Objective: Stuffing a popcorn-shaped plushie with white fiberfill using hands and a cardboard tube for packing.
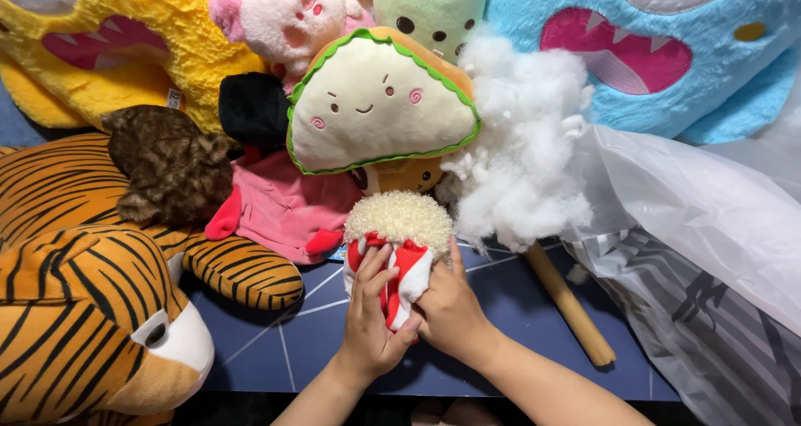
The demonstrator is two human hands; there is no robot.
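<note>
Left hand (370,322), right hand (450,309) both gripping popcorn plush (399,247) — upright, fluffy top pointing away.

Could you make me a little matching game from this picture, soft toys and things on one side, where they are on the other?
Things:
1. popcorn toy
2. tiger
3. wooden stick
4. stuffing

Places:
A. far left, lying on its side
B. spilling from the plastic bag
C. between the left hand and right hand
D. on the blue table, right of the hands

Pairs: 1-C, 2-A, 3-D, 4-B
</note>
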